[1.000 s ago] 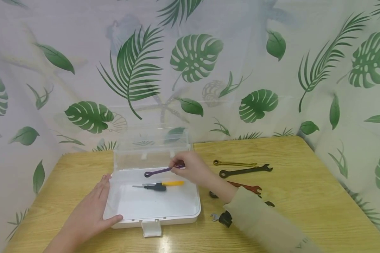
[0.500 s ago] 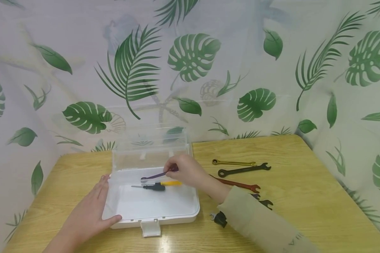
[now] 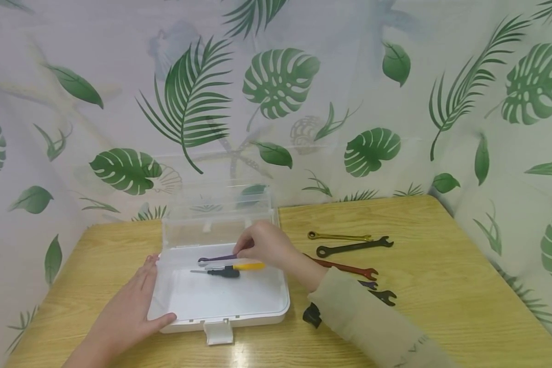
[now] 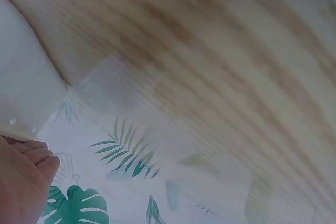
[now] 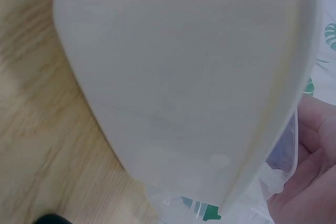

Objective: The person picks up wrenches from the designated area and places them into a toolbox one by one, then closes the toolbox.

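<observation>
A white plastic case [image 3: 257, 321] stands with its clear lid [image 3: 188, 232] raised at the back. My right hand [image 3: 268, 248] pinches a small purple combination wrench [image 3: 216, 259] by one end, low inside the case, behind the screwdrivers. On the case floor lie a yellow-handled screwdriver [image 3: 250, 266] and a black-handled screwdriver [image 3: 226, 274]. My left hand [image 3: 131, 304] rests along the case's left side, thumb on the front rim, fingers extended. In the left wrist view, that hand [image 4: 23, 177] touches the case wall [image 4: 26, 66]. The right wrist view shows mostly the case's outer side [image 5: 178, 87].
On the wooden table [image 3: 441, 306], right of the case, lie a gold wrench [image 3: 340, 236], a black wrench [image 3: 356, 247], a red wrench [image 3: 347, 268] and others partly under my right sleeve [image 3: 359, 312]. A black-handled tool [image 3: 312, 315] is mostly covered. A leaf-patterned curtain [image 3: 331, 76] hangs behind.
My right hand has lowered the purple wrench into the case, shifting slightly left, and the wrench lies flatter. The left hand keeps its place on the case.
</observation>
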The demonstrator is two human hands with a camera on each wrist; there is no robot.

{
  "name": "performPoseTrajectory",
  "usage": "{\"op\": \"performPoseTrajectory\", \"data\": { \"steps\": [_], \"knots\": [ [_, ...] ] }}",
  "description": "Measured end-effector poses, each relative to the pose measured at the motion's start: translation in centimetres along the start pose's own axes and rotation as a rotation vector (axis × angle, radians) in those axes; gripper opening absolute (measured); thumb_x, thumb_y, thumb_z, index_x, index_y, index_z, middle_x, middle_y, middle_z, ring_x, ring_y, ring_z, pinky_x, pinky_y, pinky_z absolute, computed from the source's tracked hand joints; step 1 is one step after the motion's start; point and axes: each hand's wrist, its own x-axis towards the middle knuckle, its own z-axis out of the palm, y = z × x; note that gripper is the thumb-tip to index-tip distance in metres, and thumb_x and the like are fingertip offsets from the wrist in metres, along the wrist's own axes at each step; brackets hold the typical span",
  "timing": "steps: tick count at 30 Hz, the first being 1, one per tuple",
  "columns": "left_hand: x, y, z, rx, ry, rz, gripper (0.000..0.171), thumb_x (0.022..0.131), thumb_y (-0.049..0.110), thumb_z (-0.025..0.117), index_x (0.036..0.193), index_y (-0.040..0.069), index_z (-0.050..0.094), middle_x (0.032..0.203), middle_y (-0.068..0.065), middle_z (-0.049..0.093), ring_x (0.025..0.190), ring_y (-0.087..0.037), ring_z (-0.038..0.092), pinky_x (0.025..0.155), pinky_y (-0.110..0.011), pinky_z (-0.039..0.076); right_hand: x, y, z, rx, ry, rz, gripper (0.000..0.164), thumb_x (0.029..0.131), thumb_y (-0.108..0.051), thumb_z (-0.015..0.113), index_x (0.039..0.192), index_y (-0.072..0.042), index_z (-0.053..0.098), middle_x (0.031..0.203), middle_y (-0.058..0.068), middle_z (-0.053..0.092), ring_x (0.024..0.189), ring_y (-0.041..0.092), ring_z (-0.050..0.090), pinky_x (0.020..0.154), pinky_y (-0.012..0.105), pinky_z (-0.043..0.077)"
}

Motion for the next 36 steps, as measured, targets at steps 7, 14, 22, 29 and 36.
{"op": "performPoseTrajectory", "data": {
  "steps": [7, 14, 22, 29, 36],
  "knots": [
    [0.0, 0.1, -0.1, 0.0, 0.003, 0.005, 0.124, 0.088, 0.071, 0.072, 0.161, -0.016, 0.023, 0.172, -0.03, 0.025, 0.155, -0.05, 0.035, 0.121, -0.065, 0.041, 0.1, 0.1, 0.2, -0.003, 0.001, 0.021, 0.007, 0.094, -0.009, 0.081, 0.093, -0.014, 0.086, 0.094, 0.0, 0.082, 0.084, 0.01, 0.07, 0.08, 0.024, 0.061],
    [0.0, -0.1, 0.1, 0.001, 0.024, 0.017, 0.122, 0.088, 0.069, 0.072, 0.161, -0.014, 0.022, 0.172, -0.03, 0.026, 0.155, -0.05, 0.035, 0.121, -0.064, 0.04, -0.1, 0.3, 0.2, 0.049, 0.019, 0.02, 0.006, 0.094, -0.009, 0.081, 0.097, -0.012, 0.085, 0.098, 0.002, 0.082, 0.087, 0.012, 0.07, 0.08, 0.024, 0.061],
    [-0.1, -0.3, 0.2, 0.001, 0.03, 0.033, 0.122, 0.088, 0.068, 0.073, 0.161, -0.015, 0.022, 0.171, -0.032, 0.026, 0.154, -0.051, 0.036, 0.119, -0.065, 0.042, -0.4, 0.7, -0.2, 0.163, 0.043, -0.03, 0.009, 0.093, -0.004, 0.079, 0.101, -0.004, 0.084, 0.099, 0.007, 0.082, 0.087, 0.013, 0.069, 0.078, 0.017, 0.058],
    [-0.2, -0.2, 0.2, -0.005, 0.011, 0.019, 0.122, 0.088, 0.07, 0.072, 0.161, -0.015, 0.022, 0.172, -0.031, 0.025, 0.155, -0.05, 0.036, 0.12, -0.065, 0.041, -1.0, 1.3, -0.6, 0.209, 0.068, -0.046, 0.011, 0.095, -0.005, 0.078, 0.105, -0.003, 0.083, 0.102, 0.008, 0.081, 0.088, 0.012, 0.069, 0.077, 0.015, 0.058],
    [-0.2, -0.1, -0.1, -0.015, 0.029, 0.025, 0.12, 0.09, 0.067, 0.072, 0.161, -0.015, 0.022, 0.172, -0.031, 0.024, 0.156, -0.05, 0.033, 0.127, -0.059, 0.034, -1.3, 2.1, -1.9, 0.282, 0.116, -0.045, 0.013, 0.096, -0.005, 0.076, 0.107, -0.002, 0.082, 0.105, 0.012, 0.081, 0.087, 0.012, 0.07, 0.077, 0.018, 0.059]
  ]
}}
